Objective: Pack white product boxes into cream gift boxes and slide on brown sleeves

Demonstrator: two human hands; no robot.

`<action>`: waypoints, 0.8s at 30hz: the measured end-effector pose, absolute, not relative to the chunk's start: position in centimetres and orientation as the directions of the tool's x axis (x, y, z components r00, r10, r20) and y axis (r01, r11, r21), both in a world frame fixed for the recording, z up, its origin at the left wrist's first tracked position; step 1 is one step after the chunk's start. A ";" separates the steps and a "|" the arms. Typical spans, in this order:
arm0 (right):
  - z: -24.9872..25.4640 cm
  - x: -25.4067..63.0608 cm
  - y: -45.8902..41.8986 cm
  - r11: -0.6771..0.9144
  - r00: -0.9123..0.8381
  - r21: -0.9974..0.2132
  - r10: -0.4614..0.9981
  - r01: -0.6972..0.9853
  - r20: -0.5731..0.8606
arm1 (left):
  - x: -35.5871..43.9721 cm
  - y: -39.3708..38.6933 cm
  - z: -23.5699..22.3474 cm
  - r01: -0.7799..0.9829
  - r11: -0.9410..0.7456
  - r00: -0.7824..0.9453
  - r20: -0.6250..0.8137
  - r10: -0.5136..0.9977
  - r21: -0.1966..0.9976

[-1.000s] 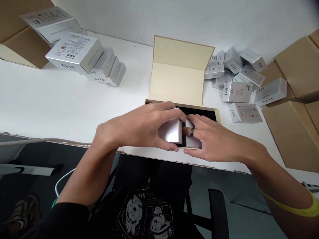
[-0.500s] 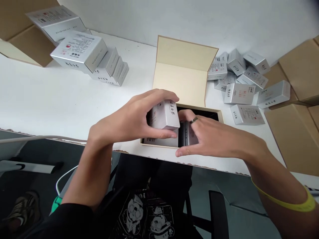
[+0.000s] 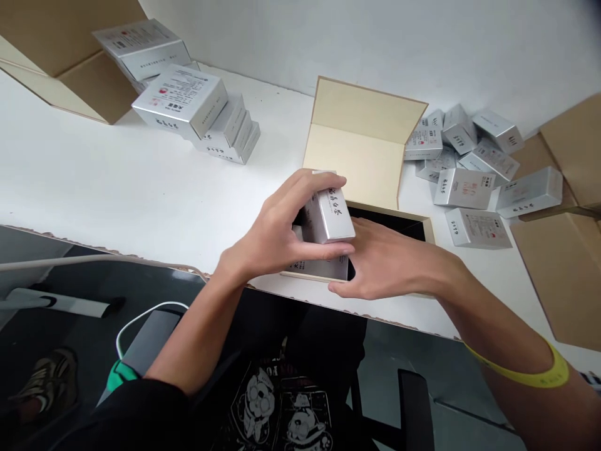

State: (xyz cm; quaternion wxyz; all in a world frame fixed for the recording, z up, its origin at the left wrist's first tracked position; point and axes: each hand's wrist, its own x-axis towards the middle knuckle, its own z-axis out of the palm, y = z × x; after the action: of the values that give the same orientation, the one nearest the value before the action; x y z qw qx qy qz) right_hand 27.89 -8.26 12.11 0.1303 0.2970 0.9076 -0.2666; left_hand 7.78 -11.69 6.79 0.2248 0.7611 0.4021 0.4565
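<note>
My left hand (image 3: 282, 228) is closed around a small silver carton (image 3: 334, 216) with dark lettering, its thumb along the near side and fingers over the far side. It holds the carton tilted above the left part of an open cream gift box (image 3: 361, 150). Beneath it, another silver carton (image 3: 317, 268) lies inside the gift box. My right hand (image 3: 392, 260) reaches over the box's dark-lined interior. Its thumb sticks out at the front rim, while the other fingers are hidden by the hand and the held carton, so its grip does not show.
Stacked silver cartons (image 3: 181, 97) stand at the left beside an open brown cardboard box (image 3: 96, 88). More loose cartons (image 3: 464, 188) are piled at the right, near another cardboard box (image 3: 558, 275). A pale cable (image 3: 107, 257) runs along the table's front edge.
My right hand has shifted left over the gift box, covering the carton that showed under it. My left hand still holds its carton above the box. The whole view has shifted slightly.
</note>
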 end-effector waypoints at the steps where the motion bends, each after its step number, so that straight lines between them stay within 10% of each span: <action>1: 12.1 27.9 -8.1 0.675 -0.789 -0.417 0.461 0.609 -0.406 | 7.9 -11.8 6.5 0.393 -0.573 0.229 0.527 0.818 0.719; 15: 12.8 29.4 -6.3 0.504 -0.771 -0.591 0.496 0.630 -0.399 | 8.5 -12.5 6.2 0.247 -0.668 -0.010 0.691 0.723 0.702; 24: 13.0 31.3 -6.6 0.265 -0.706 -0.774 0.638 0.576 -0.307 | 6.7 -14.7 9.1 0.280 -0.649 0.323 0.567 0.758 0.708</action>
State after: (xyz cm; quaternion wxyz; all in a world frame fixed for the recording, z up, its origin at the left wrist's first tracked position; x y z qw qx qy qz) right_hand 31.28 -6.62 12.99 -0.0330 0.3818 0.7946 -0.4710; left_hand 6.65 -14.66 9.12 0.2514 0.7733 0.3354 0.4756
